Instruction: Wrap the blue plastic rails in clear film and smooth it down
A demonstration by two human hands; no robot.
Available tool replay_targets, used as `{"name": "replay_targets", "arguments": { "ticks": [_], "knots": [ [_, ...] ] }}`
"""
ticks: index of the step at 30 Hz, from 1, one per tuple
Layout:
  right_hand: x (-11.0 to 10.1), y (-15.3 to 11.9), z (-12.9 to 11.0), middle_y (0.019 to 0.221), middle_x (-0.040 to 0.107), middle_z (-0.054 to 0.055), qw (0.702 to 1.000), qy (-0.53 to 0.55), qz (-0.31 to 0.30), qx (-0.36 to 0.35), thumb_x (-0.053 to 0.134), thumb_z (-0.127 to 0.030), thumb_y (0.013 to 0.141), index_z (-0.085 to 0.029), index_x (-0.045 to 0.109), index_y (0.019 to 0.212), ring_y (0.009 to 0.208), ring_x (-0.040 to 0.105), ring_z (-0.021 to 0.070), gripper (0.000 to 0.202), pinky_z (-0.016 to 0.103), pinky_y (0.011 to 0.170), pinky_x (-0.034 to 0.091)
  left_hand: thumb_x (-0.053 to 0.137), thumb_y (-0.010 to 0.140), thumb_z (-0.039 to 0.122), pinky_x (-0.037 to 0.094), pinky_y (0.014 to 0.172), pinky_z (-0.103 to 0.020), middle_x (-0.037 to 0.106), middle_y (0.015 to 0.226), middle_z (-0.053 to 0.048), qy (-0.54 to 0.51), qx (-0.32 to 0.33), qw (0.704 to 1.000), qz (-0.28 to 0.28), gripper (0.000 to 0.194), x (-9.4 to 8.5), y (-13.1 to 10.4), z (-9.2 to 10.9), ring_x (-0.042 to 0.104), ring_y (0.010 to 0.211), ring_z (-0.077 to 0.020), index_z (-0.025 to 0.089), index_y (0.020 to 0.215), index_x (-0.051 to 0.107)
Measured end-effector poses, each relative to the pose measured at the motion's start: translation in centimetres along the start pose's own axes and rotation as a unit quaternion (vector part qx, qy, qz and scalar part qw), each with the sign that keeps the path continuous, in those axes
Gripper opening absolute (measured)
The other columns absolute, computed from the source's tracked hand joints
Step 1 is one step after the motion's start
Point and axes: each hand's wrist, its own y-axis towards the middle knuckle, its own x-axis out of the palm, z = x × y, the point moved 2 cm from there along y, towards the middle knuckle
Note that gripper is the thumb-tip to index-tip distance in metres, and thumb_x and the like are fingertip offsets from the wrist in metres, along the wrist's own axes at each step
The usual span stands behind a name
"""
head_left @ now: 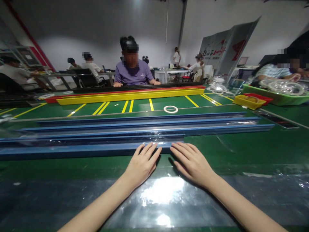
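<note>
Both hands rest at the near blue channel strip (72, 151), close to its right end. My left hand (143, 162) has its fingers spread, with fingertips on the strip's near edge and clear film over it. Beside it, my right hand (190, 161) touches the strip's end with its fingertips, fingers apart. Neither hand is closed around anything. Several more blue strips (205, 129) lie behind, roughly parallel. Beneath my wrists a sheet of clear plastic film (193, 206) covers the near part of the green table (236, 149) and reflects light.
Beyond the blue strips are a white ring (170, 109) and long yellow (135, 96), red and black strips. A person in a purple shirt (135, 72) sits across. At right are a yellow tray (248, 102) and a green basket (285, 99) of clear rolls.
</note>
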Motion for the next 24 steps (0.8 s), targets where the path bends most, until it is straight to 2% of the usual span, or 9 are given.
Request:
{"name": "replay_targets", "arguments": {
  "ticks": [3,5,9,11,13,17,19,22,24],
  "knots": [
    [-0.4,-0.2,1.1,0.101,0.062,0.009,0.993,-0.027,0.042,0.105,0.042,-0.024,0.082,-0.014,0.060,0.098,0.094,0.051,0.0191,0.026,0.035,0.083,0.037,0.042,0.080,0.016,0.038,0.086,-0.039,0.058,0.107,-0.012,0.019,-0.059,0.998,0.009,0.038,-0.2,-0.1,-0.2,0.051,0.102,-0.0230,0.013,0.117,0.048],
    [-0.3,-0.2,1.3,0.097,0.063,0.009,0.991,-0.028,0.031,0.127,0.041,-0.027,0.083,-0.013,0.060,0.097,0.089,0.052,0.0190,0.028,0.035,0.079,0.038,0.042,0.080,0.016,0.039,0.085,-0.039,0.058,0.106,-0.013,0.028,-0.078,0.996,0.014,0.040,-0.4,-0.1,-0.2,0.051,0.102,-0.0241,0.012,0.119,0.046],
    [0.0,-0.1,0.1,0.121,0.051,0.010,0.999,0.014,-0.043,0.006,0.042,-0.037,0.082,-0.014,0.047,0.121,0.110,0.043,0.0226,0.046,0.037,0.088,0.035,0.041,0.080,0.014,0.035,0.091,-0.037,0.050,0.122,-0.012,0.008,0.005,1.000,0.010,0.044,-0.4,-0.1,0.0,0.042,0.115,-0.0237,0.015,0.124,0.042],
    [0.0,0.0,-0.2,0.128,0.046,0.009,0.998,0.021,-0.054,-0.026,0.042,-0.037,0.082,-0.016,0.043,0.125,0.116,0.038,0.0226,0.048,0.038,0.092,0.032,0.040,0.080,0.014,0.033,0.093,-0.036,0.049,0.123,-0.010,-0.001,0.035,0.999,-0.007,0.044,-0.2,0.0,0.2,0.042,0.115,-0.0219,0.016,0.125,0.041],
    [-0.1,0.0,0.1,0.124,0.049,0.010,0.999,0.010,-0.029,0.010,0.041,-0.033,0.083,-0.014,0.047,0.121,0.114,0.040,0.0221,0.043,0.038,0.092,0.032,0.040,0.081,0.014,0.033,0.093,-0.037,0.052,0.120,-0.010,0.008,0.021,1.000,-0.011,0.044,-0.2,0.0,0.2,0.045,0.112,-0.0215,0.016,0.125,0.041],
    [-0.2,-0.2,1.0,0.101,0.062,0.011,0.992,-0.018,0.017,0.126,0.040,-0.027,0.083,-0.012,0.057,0.105,0.092,0.052,0.0206,0.032,0.038,0.082,0.038,0.042,0.081,0.017,0.035,0.089,-0.039,0.058,0.109,-0.011,0.038,-0.053,0.998,0.001,0.042,-0.4,0.0,0.0,0.051,0.103,-0.0234,0.015,0.122,0.044],
    [0.0,-0.2,0.8,0.102,0.062,0.010,0.993,-0.006,0.005,0.121,0.040,-0.028,0.083,-0.012,0.058,0.104,0.094,0.052,0.0211,0.032,0.037,0.083,0.038,0.043,0.080,0.018,0.035,0.088,-0.039,0.057,0.112,-0.011,0.038,-0.066,0.997,0.002,0.041,-0.5,0.0,-0.1,0.049,0.106,-0.0247,0.015,0.121,0.046],
    [0.3,-0.1,0.1,0.119,0.053,0.009,0.998,0.032,-0.029,0.052,0.041,-0.030,0.082,-0.014,0.052,0.113,0.111,0.043,0.0219,0.037,0.038,0.090,0.035,0.042,0.080,0.016,0.033,0.091,-0.038,0.053,0.120,-0.010,0.023,-0.030,0.999,0.002,0.039,-0.4,0.1,0.0,0.044,0.112,-0.0239,0.015,0.119,0.048],
    [0.4,-0.1,0.0,0.123,0.050,0.008,0.998,0.042,-0.032,0.035,0.041,-0.029,0.082,-0.014,0.049,0.116,0.114,0.040,0.0210,0.038,0.038,0.093,0.034,0.041,0.081,0.016,0.033,0.092,-0.037,0.054,0.119,-0.009,0.021,-0.016,1.000,-0.002,0.037,-0.3,0.0,0.1,0.047,0.110,-0.0226,0.015,0.117,0.049]
  ]
}}
